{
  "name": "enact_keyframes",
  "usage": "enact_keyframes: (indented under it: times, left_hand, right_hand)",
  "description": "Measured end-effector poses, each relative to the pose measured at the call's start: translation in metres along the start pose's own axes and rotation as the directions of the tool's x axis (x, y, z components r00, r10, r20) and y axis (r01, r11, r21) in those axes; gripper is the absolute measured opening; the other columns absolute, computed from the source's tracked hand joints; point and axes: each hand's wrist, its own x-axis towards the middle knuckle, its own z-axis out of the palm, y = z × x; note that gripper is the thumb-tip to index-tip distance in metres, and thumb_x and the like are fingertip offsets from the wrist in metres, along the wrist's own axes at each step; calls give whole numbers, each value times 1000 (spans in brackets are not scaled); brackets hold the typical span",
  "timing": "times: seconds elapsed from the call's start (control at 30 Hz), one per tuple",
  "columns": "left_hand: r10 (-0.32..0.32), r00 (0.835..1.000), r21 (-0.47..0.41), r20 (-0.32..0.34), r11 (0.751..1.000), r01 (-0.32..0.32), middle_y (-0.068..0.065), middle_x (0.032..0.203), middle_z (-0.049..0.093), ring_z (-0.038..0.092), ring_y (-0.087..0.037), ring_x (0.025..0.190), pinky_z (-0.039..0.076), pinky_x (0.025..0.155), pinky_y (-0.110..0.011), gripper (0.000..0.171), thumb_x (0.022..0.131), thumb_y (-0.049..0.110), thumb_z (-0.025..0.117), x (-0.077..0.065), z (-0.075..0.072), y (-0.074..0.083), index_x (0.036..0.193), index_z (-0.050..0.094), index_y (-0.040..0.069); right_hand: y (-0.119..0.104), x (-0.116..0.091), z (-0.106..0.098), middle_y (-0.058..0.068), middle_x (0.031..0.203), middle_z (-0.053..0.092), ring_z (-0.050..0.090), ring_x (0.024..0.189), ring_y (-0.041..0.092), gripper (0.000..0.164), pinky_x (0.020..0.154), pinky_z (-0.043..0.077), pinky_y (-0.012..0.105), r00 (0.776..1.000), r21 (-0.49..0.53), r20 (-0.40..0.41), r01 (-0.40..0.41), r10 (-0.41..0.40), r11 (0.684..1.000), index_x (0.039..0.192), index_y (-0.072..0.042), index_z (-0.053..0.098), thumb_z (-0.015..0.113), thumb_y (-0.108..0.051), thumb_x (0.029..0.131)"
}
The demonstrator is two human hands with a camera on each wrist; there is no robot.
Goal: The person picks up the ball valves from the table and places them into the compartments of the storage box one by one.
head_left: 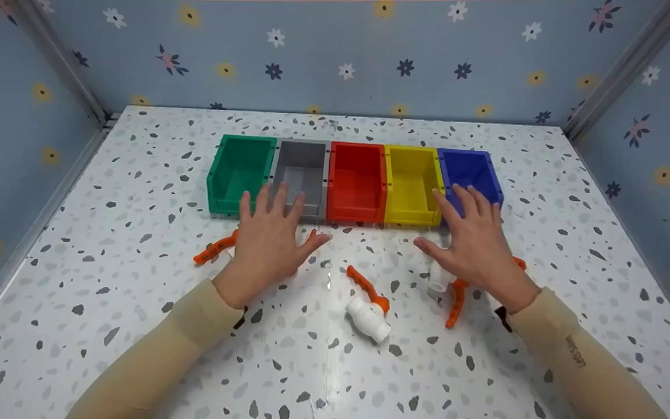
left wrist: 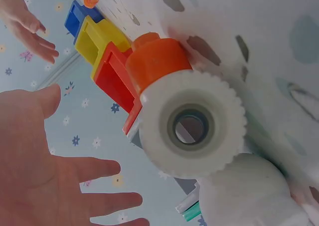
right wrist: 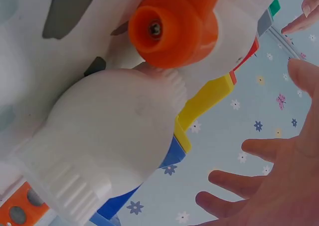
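Hands (head_left: 268, 244) apart, ctr valve (head_left: 368, 320) axis diag., handle (head_left: 364, 283) twd bins (head_left: 356, 215).

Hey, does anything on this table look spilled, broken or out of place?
Nothing stands out as spilled or broken. The five bins stand in a neat row. The white valves with orange handles lie loose at mixed angles in front, which seems ordinary; the left hand and right hand partly hide some.

White ball valves (head_left: 369, 320) with orange handles (head_left: 364, 283) lie beneath and between the spread left hand (head_left: 268, 243) and right hand (head_left: 479, 245).
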Motion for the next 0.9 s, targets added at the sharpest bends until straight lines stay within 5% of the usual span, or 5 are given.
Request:
enact_keyframes:
  times: [0.6, 0.9]
  left_hand:
    - [-20, 992, -152, -125, 988, 1, -21, 139, 53, 45, -41, 128, 33, 107, -58, 72, 93, 61, 56, 4, -3, -22, 138, 56, 5]
    - [-54, 986, -226, -157, 974, 17, -20, 126, 62, 56, -38, 110, 49, 91, -52, 63, 97, 54, 56, 7, -5, -40, 131, 61, 1]
  right_hand:
    - [9, -7, -6, 14, 151, 39, 35, 138, 39, 73, 105, 34, 64, 998, 122, 17, -62, 61, 991, 151, -20, 43, 56, -62, 93]
    - [25, -12, -5, 16, 137, 53, 49, 125, 38, 51, 102, 40, 59, 997, 162, -69, -19, 30, 987, 137, -9, 59, 65, -39, 96]
